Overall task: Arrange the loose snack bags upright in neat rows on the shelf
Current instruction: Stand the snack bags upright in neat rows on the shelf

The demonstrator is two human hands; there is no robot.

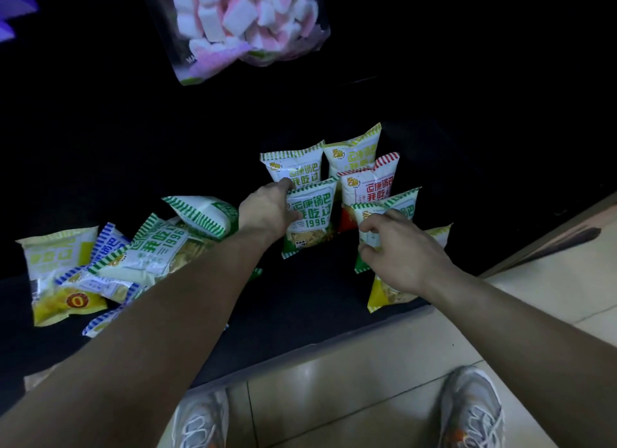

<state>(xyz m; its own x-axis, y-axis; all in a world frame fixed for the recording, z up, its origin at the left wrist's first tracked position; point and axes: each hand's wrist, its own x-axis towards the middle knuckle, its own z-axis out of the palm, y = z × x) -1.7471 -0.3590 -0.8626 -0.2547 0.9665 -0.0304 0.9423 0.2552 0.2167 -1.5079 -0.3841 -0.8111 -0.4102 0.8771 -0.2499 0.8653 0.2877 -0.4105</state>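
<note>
Looking down through the head camera, the only view given, a dark shelf is seen with snack bags partly stood in rows and partly lying loose. The left hand is closed on the left edge of a green bag, the thumb laid over its top seam; the bag is held upright, apparently so that it does not tip while its place in the row is settled. The right hand is curled round a second green bag, which is pinched near its top and kept standing just to the right of the first. Beyond the fingers of both hands a red bag and two rear bags are stood upright, close together, so that each appears to be propped by its neighbour. Under the right wrist a yellow bag is seen; whether it stands or leans cannot be told. To the left of the left forearm the loose pile lies flat and overlapping, not yet sorted, and it is judged to be the larger share of the work. Far above the hands a marshmallow bag is hung or stood on a higher level. Nearer the person than the hands, the tiled floor and a pair of shoes are shown.
</note>
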